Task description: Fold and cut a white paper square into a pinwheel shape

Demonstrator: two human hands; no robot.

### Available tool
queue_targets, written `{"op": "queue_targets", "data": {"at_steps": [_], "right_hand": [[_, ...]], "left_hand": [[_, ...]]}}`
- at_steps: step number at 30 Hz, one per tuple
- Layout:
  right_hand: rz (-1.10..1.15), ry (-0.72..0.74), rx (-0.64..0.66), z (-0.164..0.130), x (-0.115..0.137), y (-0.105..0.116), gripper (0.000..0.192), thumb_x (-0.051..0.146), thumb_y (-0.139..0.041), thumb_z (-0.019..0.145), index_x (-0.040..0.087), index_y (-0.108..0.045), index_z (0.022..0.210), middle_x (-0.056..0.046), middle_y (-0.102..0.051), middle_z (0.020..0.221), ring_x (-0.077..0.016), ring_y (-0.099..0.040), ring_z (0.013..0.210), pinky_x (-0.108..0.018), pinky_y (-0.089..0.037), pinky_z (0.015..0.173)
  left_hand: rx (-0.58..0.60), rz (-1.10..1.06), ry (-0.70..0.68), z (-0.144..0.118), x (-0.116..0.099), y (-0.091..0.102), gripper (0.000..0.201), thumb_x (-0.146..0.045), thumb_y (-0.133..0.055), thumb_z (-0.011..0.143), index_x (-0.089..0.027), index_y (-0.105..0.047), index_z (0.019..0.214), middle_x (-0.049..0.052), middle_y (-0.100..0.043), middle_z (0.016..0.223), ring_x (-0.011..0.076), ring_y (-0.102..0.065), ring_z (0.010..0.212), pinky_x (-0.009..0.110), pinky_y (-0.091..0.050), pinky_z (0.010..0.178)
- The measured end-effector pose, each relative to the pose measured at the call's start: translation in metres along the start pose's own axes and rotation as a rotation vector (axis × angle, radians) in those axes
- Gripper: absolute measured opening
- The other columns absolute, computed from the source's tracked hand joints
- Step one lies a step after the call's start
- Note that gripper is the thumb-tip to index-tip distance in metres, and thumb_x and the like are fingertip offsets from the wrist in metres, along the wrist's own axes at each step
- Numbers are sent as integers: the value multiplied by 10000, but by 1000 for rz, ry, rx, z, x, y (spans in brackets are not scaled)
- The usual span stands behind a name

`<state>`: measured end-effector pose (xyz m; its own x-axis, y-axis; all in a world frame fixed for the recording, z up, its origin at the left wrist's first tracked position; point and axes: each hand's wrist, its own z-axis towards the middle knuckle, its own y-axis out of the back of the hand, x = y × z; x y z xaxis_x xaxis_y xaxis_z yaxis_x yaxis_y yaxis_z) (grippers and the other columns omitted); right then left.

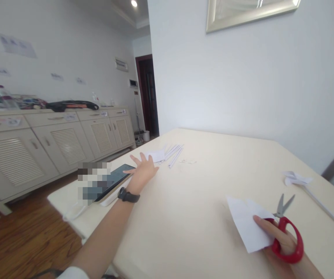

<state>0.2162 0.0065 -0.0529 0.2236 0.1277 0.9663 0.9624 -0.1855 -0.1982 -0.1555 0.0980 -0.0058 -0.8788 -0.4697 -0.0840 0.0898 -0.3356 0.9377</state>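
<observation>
Red scissors (286, 228) and a white paper (250, 224) were held together in the right hand (280, 238) near the worktop (213, 186) front edge, while the left hand (143, 170), fingers spread wide, reached toward paper strips (171, 154) at the far-left corner.

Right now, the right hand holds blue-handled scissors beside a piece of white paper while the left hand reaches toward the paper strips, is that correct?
Not quite: the head view shows the scissors in the right hand have red handles, not blue. The white paper and the left hand reaching toward the paper strips are as you said.
</observation>
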Motion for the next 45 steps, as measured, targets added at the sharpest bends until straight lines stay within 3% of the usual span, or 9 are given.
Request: {"op": "queue_targets", "data": {"at_steps": [16, 20, 24, 26, 29, 32, 37, 41, 45], "right_hand": [[163, -138, -9, -12, 8, -7, 258, 247, -770, 588, 141, -687, 808, -74, -727, 771, -278, -684, 716, -317, -562, 581], [182, -126, -13, -27, 19, -15, 309, 264, -731, 653, 152, -677, 935, -63, -712, 962, -273, -663, 874, -292, -577, 632], [221, -92, -3, -36, 26, -21, 353, 240, -720, 668, 167, -657, 1007, -47, -700, 997, -260, -638, 941, -279, -572, 676], [212, -101, 2, -38, 28, -21, 353, 251, -717, 673, 171, -654, 1011, -41, -698, 991, -248, -631, 947, -272, -562, 701], [204, -100, 44, -40, 30, -19, 263, 265, -688, 720, 162, -657, 960, -42, -686, 998, -232, -608, 978, -256, -538, 734], [210, -80, 107, -42, 32, -19, 197, 264, -661, 750, 156, -655, 914, -54, -674, 1022, -242, -588, 1012, -282, -516, 782], [214, -81, 52, -38, 30, -20, 231, 252, -676, 716, 146, -661, 921, -71, -674, 1009, -258, -593, 973, -317, -516, 745], [213, -73, 50, -36, 28, -20, 234, 249, -674, 717, 157, -664, 932, -66, -666, 1031, -254, -581, 977, -300, -508, 718], [178, -73, 81, -37, 30, -22, 279, 258, -653, 739, 148, -645, 995, -67, -675, 974, -259, -593, 941, -307, -485, 708]], "left_hand": [[93, -66, 9, 7, 0, 2, 540, -433, -411, 835, -177, -461, 1308, 200, -201, 1484, 533, 38, 1318, 850, -130, 780], [70, -119, 2, 5, -1, 8, 589, -445, -434, 814, -147, -439, 1322, 229, -161, 1487, 554, 79, 1304, 859, -142, 758], [-68, -271, -199, 6, -8, 21, 567, -378, -460, 809, -105, -432, 1306, 239, -114, 1492, 484, 69, 1342, 781, -27, 930], [-38, -384, -331, 3, -18, 29, 515, -339, -439, 817, -150, -444, 1296, 177, -281, 1455, 404, -123, 1360, 634, -159, 1047], [148, -574, -522, -13, -40, 38, 358, -326, -413, 817, -187, -608, 1083, 82, -575, 1226, 284, -485, 1178, 413, -347, 1032], [461, -746, -691, -41, -62, 41, 288, -327, -432, 806, -200, -654, 937, 30, -699, 959, 196, -636, 944, 301, -477, 881], [818, -931, -777, -77, -82, 39, 251, -291, -454, 798, -188, -661, 896, 34, -714, 839, 170, -669, 830, 274, -507, 784], [980, -999, -752, -89, -87, 36, 221, -273, -479, 797, -176, -667, 864, 47, -701, 818, 176, -662, 806, 288, -502, 779], [1265, -1007, -759, -104, -93, 40, 258, -292, -558, 790, -190, -631, 1016, 60, -692, 908, 187, -657, 831, 332, -489, 825]]}}
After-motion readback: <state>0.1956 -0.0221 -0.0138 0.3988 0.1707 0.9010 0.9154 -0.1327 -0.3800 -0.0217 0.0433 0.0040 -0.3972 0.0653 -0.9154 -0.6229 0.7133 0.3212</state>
